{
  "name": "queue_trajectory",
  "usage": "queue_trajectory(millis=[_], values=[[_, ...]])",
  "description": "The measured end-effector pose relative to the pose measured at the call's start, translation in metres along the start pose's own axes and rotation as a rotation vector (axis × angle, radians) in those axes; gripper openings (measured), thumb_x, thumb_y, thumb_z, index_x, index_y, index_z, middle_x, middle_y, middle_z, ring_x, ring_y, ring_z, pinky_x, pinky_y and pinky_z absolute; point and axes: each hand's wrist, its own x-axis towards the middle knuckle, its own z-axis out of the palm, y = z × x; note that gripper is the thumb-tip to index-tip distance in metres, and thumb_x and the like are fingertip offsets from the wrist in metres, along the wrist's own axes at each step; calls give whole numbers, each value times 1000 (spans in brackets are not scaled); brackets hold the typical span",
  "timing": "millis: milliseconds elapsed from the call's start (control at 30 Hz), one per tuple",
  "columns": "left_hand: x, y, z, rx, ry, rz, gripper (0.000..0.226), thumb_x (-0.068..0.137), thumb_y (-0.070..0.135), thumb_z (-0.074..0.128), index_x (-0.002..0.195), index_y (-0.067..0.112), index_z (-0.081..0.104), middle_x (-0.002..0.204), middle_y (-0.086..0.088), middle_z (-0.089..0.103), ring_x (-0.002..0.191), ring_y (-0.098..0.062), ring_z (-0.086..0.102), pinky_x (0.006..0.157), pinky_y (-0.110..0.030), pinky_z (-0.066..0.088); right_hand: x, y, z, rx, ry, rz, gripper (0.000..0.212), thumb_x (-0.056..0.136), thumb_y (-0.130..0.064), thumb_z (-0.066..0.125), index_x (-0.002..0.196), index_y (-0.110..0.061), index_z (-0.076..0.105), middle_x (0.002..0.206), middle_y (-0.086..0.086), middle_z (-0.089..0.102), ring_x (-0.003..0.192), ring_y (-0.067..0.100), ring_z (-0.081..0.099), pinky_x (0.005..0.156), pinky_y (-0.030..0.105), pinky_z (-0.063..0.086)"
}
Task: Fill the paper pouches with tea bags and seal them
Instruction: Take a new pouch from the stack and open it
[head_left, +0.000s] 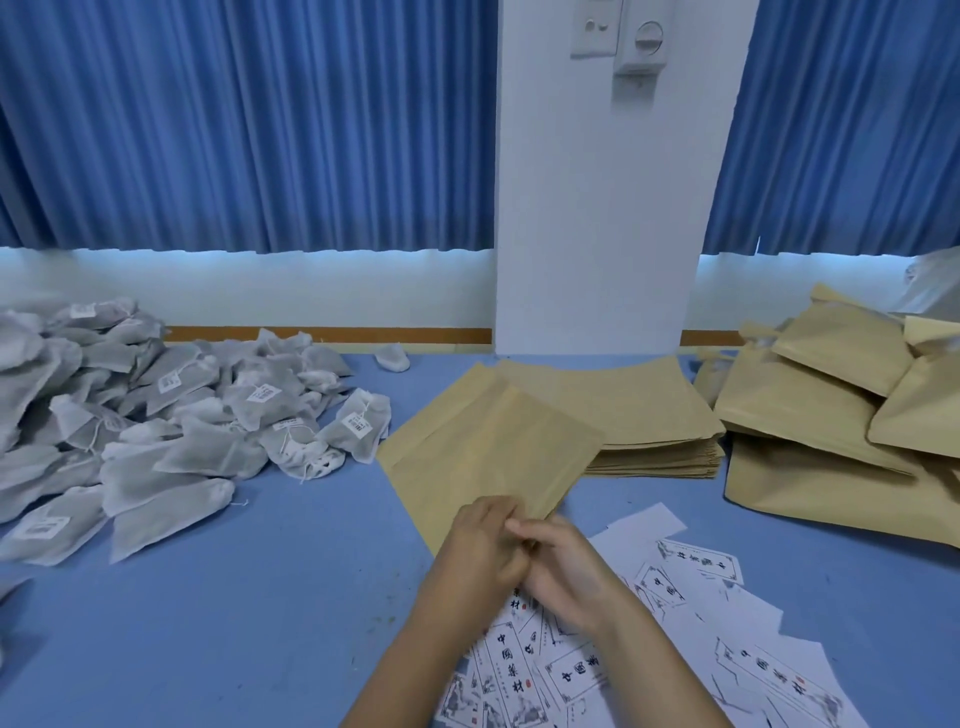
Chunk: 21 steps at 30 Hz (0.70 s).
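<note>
left hand (485, 540), right hand (563, 569) and forearms (410, 654) are bare.

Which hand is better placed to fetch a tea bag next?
Probably the left hand. Both hands grip the paper pouch at its near edge, but the tea bags are piled on the left, so the right hand could hold it alone.

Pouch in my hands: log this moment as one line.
pouch: flat | left hand: pinches near edge | right hand: pinches near edge | tea bags: piled left
</note>
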Motion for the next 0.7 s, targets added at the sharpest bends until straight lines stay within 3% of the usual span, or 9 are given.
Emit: queue_trajectory(millis=[67, 167, 300, 400, 467, 567, 700], values=[[0, -1, 6, 32, -9, -58, 29, 93, 11, 54, 122, 6, 57, 117, -9, 59, 109, -22, 52, 94, -28, 39, -1, 0, -2, -19, 1, -4, 37, 88, 11, 40, 124, 10, 48, 117, 27, 56, 114, 34, 55, 98, 39, 45], [0, -3, 9, 43, -18, -116, 22, 96, 13, 50, 113, 5, 62, 112, -11, 62, 106, -23, 54, 86, -18, 34, -1, 0, -5, 9, 14, -11, 36, 89, 14, 33, 120, 7, 49, 116, 29, 58, 111, 35, 56, 95, 40, 47], [0, -4, 6, 81, 31, -157, 18, 95, 12, 50, 96, 3, 66, 94, -11, 65, 91, -23, 57, 75, -17, 34, 2, 5, -5, -12, 57, -41, 34, 87, 18, 29, 104, -2, 51, 83, 15, 69, 83, 23, 67, 71, 32, 56], [2, -5, 2, 84, -22, -69, 16, 95, 14, 53, 92, 12, 68, 84, -3, 60, 81, -15, 53, 71, -26, 39, 6, 12, -4, -105, 167, -94, 29, 89, 12, 36, 105, -4, 55, 81, 9, 70, 76, 17, 69, 66, 30, 56], [3, -5, 1, 14, -34, -90, 14, 90, 11, 58, 90, 14, 72, 82, 1, 59, 78, -9, 53, 68, -23, 40, 7, 16, -3, -141, 203, -120, 28, 91, 8, 36, 108, -2, 56, 82, 10, 71, 75, 17, 69, 64, 27, 55], [3, -3, 3, -9, 13, -111, 10, 82, 5, 63, 81, 12, 70, 76, 4, 58, 74, -8, 52, 65, -20, 40, 8, 20, -2, -237, 288, -126, 26, 93, 7, 33, 103, -2, 55, 73, 8, 70, 66, 14, 68, 57, 24, 53], [0, 3, 4, 57, 172, -103, 12, 77, -4, 63, 77, 8, 65, 74, 2, 56, 76, -11, 50, 63, -24, 40, 8, 18, 8, -557, 310, -167, 28, 94, 0, 38, 104, -11, 62, 84, 2, 73, 75, 11, 68, 59, 19, 48]])
